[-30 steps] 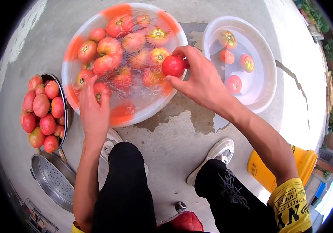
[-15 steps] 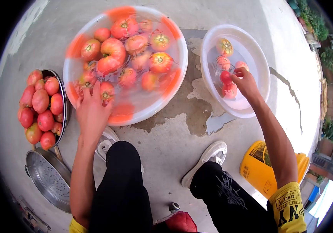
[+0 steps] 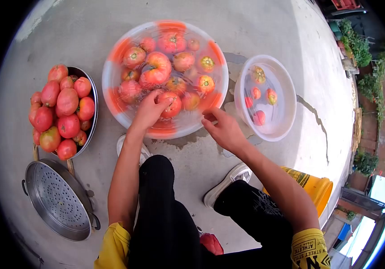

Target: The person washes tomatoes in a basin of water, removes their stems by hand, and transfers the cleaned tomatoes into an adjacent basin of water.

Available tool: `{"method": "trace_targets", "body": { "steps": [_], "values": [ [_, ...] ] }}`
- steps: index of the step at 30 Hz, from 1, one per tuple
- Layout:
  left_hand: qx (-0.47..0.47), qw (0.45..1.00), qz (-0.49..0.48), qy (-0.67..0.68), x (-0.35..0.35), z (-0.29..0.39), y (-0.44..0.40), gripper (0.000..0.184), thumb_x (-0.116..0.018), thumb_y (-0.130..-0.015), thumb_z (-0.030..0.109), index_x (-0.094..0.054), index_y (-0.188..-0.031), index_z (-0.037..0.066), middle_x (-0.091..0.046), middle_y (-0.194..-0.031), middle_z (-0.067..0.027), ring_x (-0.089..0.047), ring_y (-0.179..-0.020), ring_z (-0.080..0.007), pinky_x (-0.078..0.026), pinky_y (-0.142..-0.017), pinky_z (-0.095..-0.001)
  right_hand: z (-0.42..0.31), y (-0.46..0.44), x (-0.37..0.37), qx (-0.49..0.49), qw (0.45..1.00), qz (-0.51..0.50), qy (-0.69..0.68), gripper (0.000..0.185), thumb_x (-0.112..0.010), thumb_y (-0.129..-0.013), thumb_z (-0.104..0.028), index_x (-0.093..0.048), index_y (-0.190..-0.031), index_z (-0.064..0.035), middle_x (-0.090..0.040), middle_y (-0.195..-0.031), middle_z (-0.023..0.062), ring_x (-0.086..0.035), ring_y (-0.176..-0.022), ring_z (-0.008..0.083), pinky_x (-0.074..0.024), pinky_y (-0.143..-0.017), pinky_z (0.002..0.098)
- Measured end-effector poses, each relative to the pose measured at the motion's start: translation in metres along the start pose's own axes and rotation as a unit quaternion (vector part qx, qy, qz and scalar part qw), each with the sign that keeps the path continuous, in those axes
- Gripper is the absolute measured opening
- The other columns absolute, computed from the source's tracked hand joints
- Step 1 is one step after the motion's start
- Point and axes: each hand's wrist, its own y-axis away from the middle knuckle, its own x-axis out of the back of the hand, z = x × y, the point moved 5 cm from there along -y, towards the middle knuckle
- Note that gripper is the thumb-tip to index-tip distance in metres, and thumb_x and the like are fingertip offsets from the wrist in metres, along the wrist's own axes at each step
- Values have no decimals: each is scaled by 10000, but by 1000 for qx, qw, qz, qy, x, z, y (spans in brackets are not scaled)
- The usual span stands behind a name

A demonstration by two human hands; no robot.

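My left hand [image 3: 150,110] reaches into the large orange-and-white basin [image 3: 111,110], its thumb and fingers closed at the left side of a red tomato [image 3: 171,107] in the water. Its fingertips partly overlap that tomato. My right hand [image 3: 224,129] hovers over the basin's lower right rim, fingers loosely bent and apart, with nothing in them. Several more tomatoes [image 3: 155,70] float around the left hand, large and small. In the smaller white basin [image 3: 286,121] to the right, several small tomatoes [image 3: 259,118] lie in water.
On the left, a metal bowl [image 3: 94,101] is heaped with tomatoes [image 3: 68,101]. Below it stands a metal strainer pan [image 3: 58,197] with holes. A yellow bucket [image 3: 320,193] is beside my right arm. Wet patches mark the concrete floor [image 3: 192,166].
My right hand has left the small basin, letting go of a small red tomato there, and moved left to the large basin. My left hand has shifted right to another tomato. The view has turned.
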Motion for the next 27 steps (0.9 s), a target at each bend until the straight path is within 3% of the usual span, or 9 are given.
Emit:
{"method": "trace_targets", "body": {
  "steps": [1, 3, 5, 7, 11, 15, 21, 26, 27],
  "values": [
    [7, 1000, 2, 3, 0, 3, 6, 461, -662, -914, 242, -526, -1263, -28, -665, -1105, -145, -650, -1008, -216, -529, -828, -360, 12, -3, -14, -3, 1000, -7, 1, 286, -631, -887, -183, -611, -1081, 27, -686, -1017, 182, -679, -931, 302, -532, -835, 384],
    [99, 977, -36, 187, -4, 10, 11, 415, -612, -953, 205, -513, -1295, -7, -637, -1156, -91, -642, -1012, -168, -562, -764, -330, 28, -19, -40, -5, 1000, -6, -25, 347, -610, -922, -192, -570, -1209, 0, -667, -1133, 149, -665, -1009, 238, -521, -880, 351],
    [126, 972, -53, 190, -5, 15, 13, 410, -590, -967, 192, -493, -1322, 11, -597, -1230, -87, -641, -1031, -174, -584, -715, -321, 28, -26, -37, -36, 998, -17, -52, 380, -619, -921, -190, -554, -1248, -8, -654, -1163, 141, -654, -1020, 227, -519, -887, 345],
    [122, 964, -91, 218, -7, 23, 16, 443, -559, -971, 127, -437, -1381, 13, -559, -1276, -112, -619, -1105, -194, -592, -831, -362, 30, -36, -34, -75, 994, -50, -63, 466, -633, -892, -252, -540, -1286, -21, -660, -1146, 172, -668, -1018, 278, -522, -882, 375],
    [137, 953, -125, 239, -2, 29, 20, 473, -528, -972, 106, -406, -1419, 13, -544, -1298, -123, -612, -1124, -200, -585, -846, -369, 15, -50, -43, -74, 989, -129, 5, 677, -645, -862, -417, -421, -1416, -98, -647, -1212, 161, -663, -1056, 278, -498, -921, 401],
    [98, 963, -147, 204, -8, 23, 17, 494, -495, -955, 91, -410, -1437, 19, -539, -1329, -109, -582, -1173, -184, -532, -932, -349, 3, -47, -40, -48, 964, -157, 209, 839, -645, -812, -570, -352, -1460, -126, -641, -1243, 153, -646, -1096, 309, -485, -943, 424],
    [119, 968, -129, 178, -8, 20, 18, 469, -510, -956, 108, -427, -1409, 18, -570, -1269, -98, -614, -1096, -170, -538, -914, -339, 7, -69, -52, 51, 965, -143, 215, 852, -674, -799, -566, -352, -1454, -126, -668, -1131, 194, -647, -1055, 347, -506, -883, 437],
    [171, 965, -147, 131, -16, 20, 16, 452, -611, -937, 132, -463, -1352, 27, -593, -1198, -95, -637, -998, -154, -550, -870, -329, 0, -63, -64, 17, 954, -152, 259, 849, -701, -758, -567, -382, -1405, -120, -683, -1061, 189, -668, -993, 348, -529, -822, 460],
    [68, 988, -135, 24, -15, 8, 2, 487, -632, -933, 146, -449, -1371, 36, -590, -1218, -103, -640, -993, -156, -550, -854, -315, -5, -64, -65, -7, 949, -155, 273, 840, -706, -748, -574, -391, -1380, -120, -686, -1066, 172, -673, -995, 333, -538, -814, 459]
  ]
}}
